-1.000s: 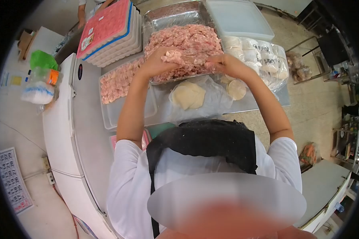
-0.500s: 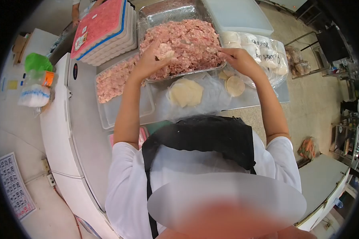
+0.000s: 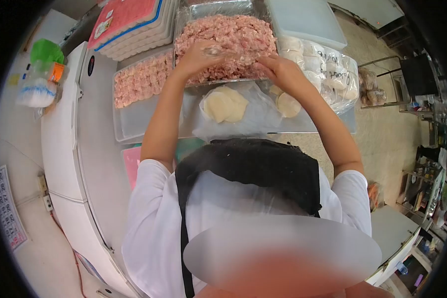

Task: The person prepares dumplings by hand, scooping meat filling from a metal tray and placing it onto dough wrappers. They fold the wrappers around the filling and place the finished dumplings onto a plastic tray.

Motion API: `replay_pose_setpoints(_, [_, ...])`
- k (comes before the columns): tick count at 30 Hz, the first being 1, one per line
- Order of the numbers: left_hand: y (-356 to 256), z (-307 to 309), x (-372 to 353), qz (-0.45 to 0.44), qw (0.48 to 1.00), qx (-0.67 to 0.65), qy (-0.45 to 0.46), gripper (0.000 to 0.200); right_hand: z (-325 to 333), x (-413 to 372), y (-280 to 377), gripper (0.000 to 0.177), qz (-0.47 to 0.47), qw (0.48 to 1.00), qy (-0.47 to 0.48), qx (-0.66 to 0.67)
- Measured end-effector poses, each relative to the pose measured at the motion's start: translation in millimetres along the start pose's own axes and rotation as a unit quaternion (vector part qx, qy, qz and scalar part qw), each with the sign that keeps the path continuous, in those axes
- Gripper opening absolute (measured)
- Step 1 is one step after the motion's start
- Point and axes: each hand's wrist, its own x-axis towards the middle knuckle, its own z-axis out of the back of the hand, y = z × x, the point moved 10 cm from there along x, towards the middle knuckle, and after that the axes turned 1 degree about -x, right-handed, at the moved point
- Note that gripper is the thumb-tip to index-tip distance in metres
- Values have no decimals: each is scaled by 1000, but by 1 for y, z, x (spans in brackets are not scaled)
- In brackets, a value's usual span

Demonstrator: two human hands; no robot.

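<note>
Ground meat [image 3: 233, 37] is heaped in a large metal tray [image 3: 218, 9] in front of me. Over its near left part is my left hand [image 3: 199, 59], its fingers curled around something pale and blurred that I cannot make out. My right hand [image 3: 279, 70] is at the tray's near right side, fingers pinched together, and what they hold is hidden. Just below the tray, round dough wrappers [image 3: 226, 104] lie stacked on a clear plastic sheet [image 3: 256, 116]. More wrappers [image 3: 288, 105] sit under my right forearm.
At left, a plastic tray [image 3: 126, 124] holds rows of meat-filled pieces [image 3: 141, 79]. Stacked trays with a red lid [image 3: 126, 25] stand behind it. Bagged white rolls [image 3: 328, 67] and a translucent container [image 3: 305, 22] are at right.
My left hand has moved slightly right, and the meat lump seen in it is now less distinct. My right hand has shifted left, closer to the left one. The view has tilted a little.
</note>
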Motion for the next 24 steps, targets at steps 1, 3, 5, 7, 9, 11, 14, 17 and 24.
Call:
replay_pose_setpoints(1, [-10, -7, -4, 28, 999, 33, 22, 56, -13, 2, -18, 30, -8, 1000, 27, -4])
replay_pose_setpoints(3, [-31, -3, -18, 48, 998, 43, 8, 62, -4, 0, -44, 35, -50, 995, 67, -47])
replay_pose_setpoints(5, [-55, 4, -40, 33, 999, 3, -42, 65, 16, -12, -56, 37, -111, 979, 144, -98])
replay_pose_setpoints(7, [-93, 14, -49, -91, 991, 6, -95, 59, 34, -20, -58, 36, -126, 984, 124, 39])
replay_pose_setpoints(9, [-120, 17, -57, -137, 983, 31, -119, 54, 49, -21, -41, 36, -92, 971, 103, 195])
replay_pose_setpoints(11, [-130, 12, -62, -102, 985, 80, -110, 49, 35, -18, -11, 34, 9, 981, 86, 173])
replay_pose_setpoints(14, [-115, -7, -51, -113, 992, 53, -1, 45, 20, -17, 1, 33, 46, 978, 119, 167])
replay_pose_setpoints(17, [-81, -5, -48, -134, 986, 74, -67, 43, 47, -11, 10, 30, 50, 994, 94, 28])
replay_pose_setpoints(24, [-91, 4, -64, -55, 996, 21, -67, 45, 63, -14, 35, 28, 40, 996, 59, -54])
